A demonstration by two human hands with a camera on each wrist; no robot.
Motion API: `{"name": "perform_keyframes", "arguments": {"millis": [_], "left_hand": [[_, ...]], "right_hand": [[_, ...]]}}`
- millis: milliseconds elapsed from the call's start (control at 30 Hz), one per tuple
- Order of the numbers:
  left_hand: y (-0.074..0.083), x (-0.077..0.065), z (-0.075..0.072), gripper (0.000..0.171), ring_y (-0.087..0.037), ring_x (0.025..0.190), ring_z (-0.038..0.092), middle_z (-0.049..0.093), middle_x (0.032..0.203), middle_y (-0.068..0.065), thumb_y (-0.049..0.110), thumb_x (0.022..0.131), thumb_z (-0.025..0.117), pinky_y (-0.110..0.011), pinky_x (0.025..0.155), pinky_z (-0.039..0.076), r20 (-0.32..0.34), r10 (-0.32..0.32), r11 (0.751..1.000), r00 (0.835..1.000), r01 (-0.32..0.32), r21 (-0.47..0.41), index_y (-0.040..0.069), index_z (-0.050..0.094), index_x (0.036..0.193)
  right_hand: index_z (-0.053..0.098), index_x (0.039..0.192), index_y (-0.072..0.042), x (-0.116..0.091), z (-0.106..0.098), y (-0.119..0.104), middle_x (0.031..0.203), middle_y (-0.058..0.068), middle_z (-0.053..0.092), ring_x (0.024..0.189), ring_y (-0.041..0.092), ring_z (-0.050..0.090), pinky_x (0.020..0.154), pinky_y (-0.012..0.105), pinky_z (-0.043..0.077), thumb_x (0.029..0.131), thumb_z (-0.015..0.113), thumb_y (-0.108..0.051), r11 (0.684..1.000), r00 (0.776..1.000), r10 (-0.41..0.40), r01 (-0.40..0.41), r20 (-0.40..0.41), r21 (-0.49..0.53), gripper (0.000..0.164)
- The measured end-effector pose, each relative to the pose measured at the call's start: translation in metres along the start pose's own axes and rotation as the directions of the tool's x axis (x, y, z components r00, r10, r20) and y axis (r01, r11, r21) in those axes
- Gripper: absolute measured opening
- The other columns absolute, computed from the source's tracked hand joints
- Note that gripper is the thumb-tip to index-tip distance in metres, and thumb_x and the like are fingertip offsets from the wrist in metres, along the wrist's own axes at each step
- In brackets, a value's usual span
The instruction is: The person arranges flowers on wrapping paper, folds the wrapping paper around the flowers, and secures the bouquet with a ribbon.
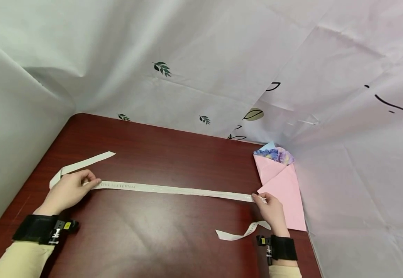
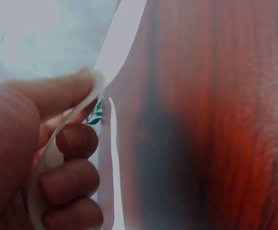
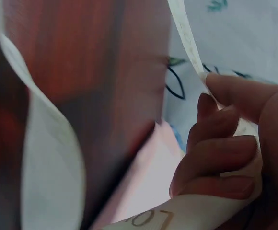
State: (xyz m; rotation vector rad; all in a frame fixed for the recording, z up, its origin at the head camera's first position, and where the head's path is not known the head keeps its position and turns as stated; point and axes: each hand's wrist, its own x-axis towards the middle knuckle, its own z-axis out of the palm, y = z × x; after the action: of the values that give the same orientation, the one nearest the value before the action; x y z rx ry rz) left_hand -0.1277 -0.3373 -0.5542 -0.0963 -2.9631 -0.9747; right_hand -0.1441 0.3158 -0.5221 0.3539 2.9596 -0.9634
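A long white ribbon (image 1: 173,190) with printed lettering stretches straight between the two hands above the brown table. At its left, the left hand (image 1: 68,190) pinches it between thumb and index finger; a loose tail bends back behind that hand toward the far side. The right hand (image 1: 270,209) pinches the other part, beside the pink wrapped bouquet (image 1: 286,197). From it a second tail hangs and curls toward the table's near side. In the left wrist view the ribbon (image 2: 124,38) runs through the curled fingers. Lettering shows on the ribbon (image 3: 187,213) below the fingers in the right wrist view.
The bouquet, with blue and purple flowers (image 1: 274,154) at its top, lies at the table's right edge. A white printed cloth (image 1: 187,85) hangs behind the table (image 1: 146,231) and along both sides. Each wrist wears a black strap with a small camera.
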Motion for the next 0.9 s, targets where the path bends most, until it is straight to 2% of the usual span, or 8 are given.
{"name": "perform_keyframes", "arguments": {"millis": [167, 300, 400, 533, 633, 733, 800, 900], "left_hand": [[-0.002, 0.002, 0.006, 0.024, -0.015, 0.059, 0.039, 0.048, 0.064, 0.005, 0.034, 0.111, 0.073, -0.032, 0.055, 0.031, -0.003, -0.028, 0.999, 1.0, 0.028, 0.02, 0.012, 0.073, 0.102], [-0.005, 0.003, 0.009, 0.017, -0.017, 0.067, 0.049, 0.061, 0.075, 0.002, 0.027, 0.106, 0.079, -0.035, 0.06, 0.038, -0.061, 0.01, 1.0, 0.998, -0.008, 0.028, 0.01, 0.076, 0.103], [-0.007, 0.003, 0.011, 0.014, -0.024, 0.08, 0.059, 0.072, 0.095, -0.009, 0.019, 0.101, 0.084, -0.041, 0.069, 0.045, -0.14, 0.069, 0.997, 0.988, -0.064, 0.041, 0.007, 0.079, 0.105], [-0.006, 0.003, 0.012, 0.018, -0.038, 0.096, 0.064, 0.07, 0.118, -0.023, 0.013, 0.099, 0.084, -0.052, 0.077, 0.048, -0.201, 0.096, 0.995, 0.975, -0.09, 0.039, 0.001, 0.078, 0.111], [-0.004, 0.002, 0.014, 0.019, -0.046, 0.106, 0.063, 0.065, 0.129, -0.029, 0.011, 0.099, 0.083, -0.057, 0.082, 0.047, -0.219, 0.094, 0.996, 0.971, -0.092, 0.022, -0.001, 0.077, 0.114], [-0.003, 0.0, 0.015, 0.02, -0.05, 0.112, 0.061, 0.061, 0.135, -0.032, 0.009, 0.1, 0.081, -0.062, 0.086, 0.048, -0.222, 0.09, 0.996, 0.971, -0.093, -0.001, -0.002, 0.076, 0.116], [-0.003, -0.001, 0.017, 0.021, -0.052, 0.115, 0.06, 0.06, 0.138, -0.033, 0.008, 0.101, 0.08, -0.063, 0.087, 0.048, -0.218, 0.088, 0.996, 0.972, -0.093, -0.012, -0.003, 0.076, 0.118], [-0.003, -0.002, 0.017, 0.02, -0.053, 0.119, 0.058, 0.061, 0.138, -0.032, 0.008, 0.102, 0.079, -0.064, 0.089, 0.047, -0.215, 0.09, 0.995, 0.972, -0.097, -0.023, -0.002, 0.075, 0.119]], "right_hand": [[0.08, 0.106, -0.008, 0.001, 0.014, -0.001, 0.074, 0.0, 0.065, 0.07, 0.015, 0.061, 0.066, 0.03, 0.045, 0.108, 0.074, -0.035, 0.999, 0.999, -0.032, 0.032, 0.03, -0.003, 0.028], [0.08, 0.121, -0.005, -0.003, 0.012, -0.006, 0.078, 0.005, 0.071, 0.066, 0.017, 0.066, 0.064, 0.03, 0.049, 0.11, 0.073, -0.031, 0.998, 0.996, -0.064, 0.065, 0.059, -0.003, 0.028], [0.08, 0.13, -0.005, -0.008, 0.004, -0.01, 0.098, 0.013, 0.08, 0.085, 0.028, 0.075, 0.077, 0.041, 0.056, 0.111, 0.071, -0.03, 0.993, 0.993, -0.113, 0.115, 0.042, -0.031, 0.032], [0.081, 0.133, -0.006, -0.011, -0.009, -0.012, 0.126, 0.015, 0.081, 0.121, 0.036, 0.074, 0.101, 0.052, 0.055, 0.112, 0.07, -0.031, 0.989, 0.99, -0.143, 0.143, -0.008, -0.031, 0.034], [0.082, 0.13, -0.008, -0.007, -0.018, -0.006, 0.12, 0.013, 0.083, 0.114, 0.029, 0.077, 0.096, 0.036, 0.056, 0.112, 0.069, -0.032, 0.994, 0.992, -0.106, 0.107, -0.075, 0.016, 0.033], [0.082, 0.129, -0.006, -0.001, -0.028, 0.006, 0.113, 0.014, 0.084, 0.093, 0.011, 0.077, 0.08, 0.018, 0.053, 0.113, 0.068, -0.032, 0.995, 0.988, -0.042, 0.055, -0.146, 0.086, 0.033], [0.079, 0.131, -0.002, 0.004, -0.036, 0.016, 0.117, 0.019, 0.082, 0.086, 0.001, 0.073, 0.073, 0.013, 0.05, 0.115, 0.065, -0.03, 0.991, 0.986, 0.002, 0.021, -0.165, 0.134, 0.036], [0.075, 0.136, 0.002, 0.01, -0.048, 0.031, 0.127, 0.023, 0.079, 0.087, -0.007, 0.068, 0.073, 0.011, 0.049, 0.117, 0.06, -0.032, 0.986, 0.986, 0.071, -0.047, -0.15, 0.158, 0.042]]}}
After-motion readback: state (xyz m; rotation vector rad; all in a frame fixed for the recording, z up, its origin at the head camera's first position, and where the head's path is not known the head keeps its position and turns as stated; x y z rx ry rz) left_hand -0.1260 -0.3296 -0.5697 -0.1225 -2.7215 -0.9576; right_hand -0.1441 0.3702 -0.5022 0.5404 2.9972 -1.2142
